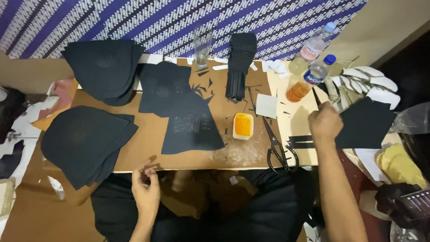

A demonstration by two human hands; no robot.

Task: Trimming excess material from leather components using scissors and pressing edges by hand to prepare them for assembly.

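Head view, left to right. Two stacks of black curved panels (85, 143) lie at the board's (148, 154) left end, one near the front edge and one toward the wall. Just off that front edge the left hand (145, 190) hangs over the lap, fingers curled loosely together; whether it pinches anything is too blurred to tell. Mid-board lie flat black pieces (190, 123), then a small tub of orange glue (243, 125), a grey square (266, 105) and black scissors (280, 150), their blades pointing away from the person toward the wall, handles at the near edge.

Further right, the right hand (324, 123) is closed in a fist on the left edge of a black sheet (365, 123), which spreads out to the right of the hand, off the board's end. Two black strips (301, 141) lie just below the fist, long axis running left-right. The scissors sit just left of the right hand, well apart from the left. Two bottles (311, 74) stand behind.
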